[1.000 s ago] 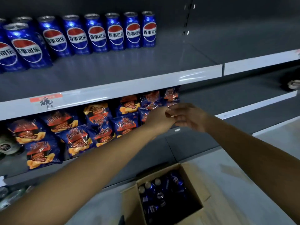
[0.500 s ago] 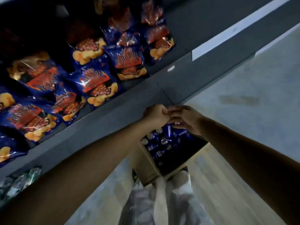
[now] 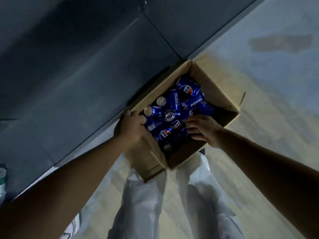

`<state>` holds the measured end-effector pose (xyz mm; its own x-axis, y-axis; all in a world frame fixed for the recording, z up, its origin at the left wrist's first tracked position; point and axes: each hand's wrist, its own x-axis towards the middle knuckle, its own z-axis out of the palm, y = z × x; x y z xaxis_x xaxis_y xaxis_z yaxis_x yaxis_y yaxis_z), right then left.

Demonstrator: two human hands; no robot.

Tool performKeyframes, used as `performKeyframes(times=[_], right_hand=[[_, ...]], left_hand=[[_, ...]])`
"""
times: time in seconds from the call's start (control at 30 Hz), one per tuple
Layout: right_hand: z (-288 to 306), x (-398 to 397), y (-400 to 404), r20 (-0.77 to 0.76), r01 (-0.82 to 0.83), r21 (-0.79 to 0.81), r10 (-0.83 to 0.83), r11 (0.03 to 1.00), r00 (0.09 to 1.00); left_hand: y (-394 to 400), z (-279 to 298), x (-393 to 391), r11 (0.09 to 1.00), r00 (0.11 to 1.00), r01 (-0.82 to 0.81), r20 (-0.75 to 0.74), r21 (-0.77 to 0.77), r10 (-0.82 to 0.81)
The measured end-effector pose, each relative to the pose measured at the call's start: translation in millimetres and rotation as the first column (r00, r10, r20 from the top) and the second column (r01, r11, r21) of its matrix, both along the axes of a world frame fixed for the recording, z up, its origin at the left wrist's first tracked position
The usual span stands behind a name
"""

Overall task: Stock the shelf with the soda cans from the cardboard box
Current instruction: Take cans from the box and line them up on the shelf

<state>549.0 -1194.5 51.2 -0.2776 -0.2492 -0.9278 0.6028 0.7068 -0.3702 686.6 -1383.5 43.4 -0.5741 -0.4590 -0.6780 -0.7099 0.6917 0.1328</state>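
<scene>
An open cardboard box (image 3: 222,94) stands on the floor in front of my legs, holding several blue Pepsi soda cans (image 3: 188,89) piled loosely, some lying and some upright. My left hand (image 3: 128,126) is at the box's left corner. Its fingers curl over the rim against a can's silver top (image 3: 143,120), and I cannot tell whether it grips that can. My right hand (image 3: 202,129) reaches into the box from the right, fingers apart, its tips resting on the cans and holding nothing. The shelf with the stocked cans is out of view.
The dark grey base of the shelf unit (image 3: 77,83) runs diagonally along the left, right behind the box. The pale floor (image 3: 276,66) spreads to the right. My light trousers (image 3: 155,204) and a shoe (image 3: 72,228) show below.
My view has tipped from the shelves straight down to the box. Both hands, held together in the air before, have separated and dropped to the box, the right one into the cans.
</scene>
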Motion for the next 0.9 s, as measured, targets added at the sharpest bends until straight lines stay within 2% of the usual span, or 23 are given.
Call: performKeyframes(times=[0.17, 0.27, 0.37, 0.47, 0.57, 0.67, 0.8, 0.9], right_hand=[[-74, 6, 7, 0.042, -0.027, 0.028, 0.026, 0.999, 0.999], [-112, 5, 7, 0.035, -0.032, 0.039, 0.030, 0.999, 0.999], [-144, 1, 5, 0.051, -0.029, 0.046, 0.027, 0.999, 0.998], [-170, -3, 2, 0.041, -0.051, 0.054, 0.049, 0.997, 0.998], [-192, -8, -1, 0.031, -0.056, 0.052, 0.055, 0.997, 0.998], [-213, -13, -5, 0.015, -0.072, 0.040, 0.072, 0.997, 0.997], [-233, -18, -7, 0.003, -0.070, 0.029, 0.070, 0.997, 0.998], [-238, -22, -7, 0.003, -0.074, 0.041, 0.074, 0.996, 0.997]], left_hand=[[18, -80, 11, 0.982, 0.985, 0.170, -0.003, -0.084, -0.171], [23, -122, 2, 0.970, 0.974, 0.218, -0.045, -0.108, -0.224], [22, -157, -12, 0.944, 0.957, 0.285, -0.007, -0.166, -0.290], [15, -187, -22, 0.851, 0.881, 0.471, 0.083, -0.233, -0.465], [9, -214, -28, 0.719, 0.771, 0.636, 0.176, -0.281, -0.612], [4, -241, -32, 0.654, 0.731, 0.678, 0.221, -0.335, -0.645], [3, -261, -35, 0.521, 0.629, 0.774, 0.344, -0.359, -0.697], [4, -266, -40, 0.475, 0.589, 0.805, 0.377, -0.355, -0.715]])
